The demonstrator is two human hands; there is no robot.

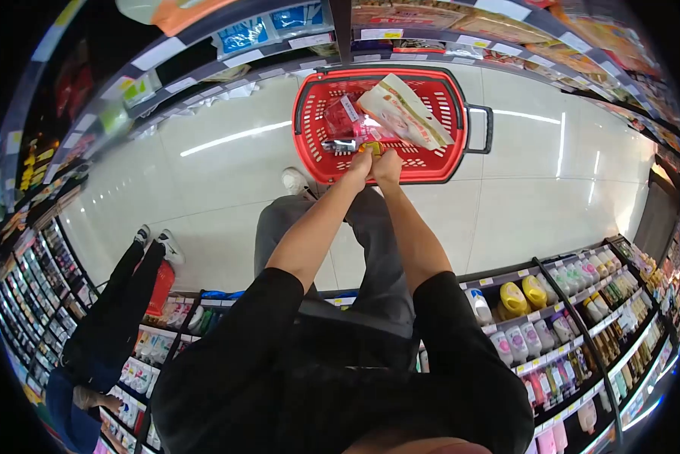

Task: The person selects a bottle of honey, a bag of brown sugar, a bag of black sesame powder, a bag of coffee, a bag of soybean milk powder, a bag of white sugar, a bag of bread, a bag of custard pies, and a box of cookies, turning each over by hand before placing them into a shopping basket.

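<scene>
My left hand [360,163] and my right hand [388,165] are close together over the near rim of a red shopping basket [304,113]. Between their closed fingers is a small yellow item [373,148], too small to make out its kind. Inside the basket, a cream bag with red print [404,113] leans toward the right. A clear package with red contents [340,117] lies left of it, and a pink package [376,130] is just beyond my hands. Near the left hand is a dark and silver item [340,145].
The basket's black handle [491,129] sticks out to the right. Shelves with packaged goods [431,17] run along the far side. Bottles [513,300] fill the shelves behind me on the right. Another person [102,325] in dark clothes stands at the left beside shelves.
</scene>
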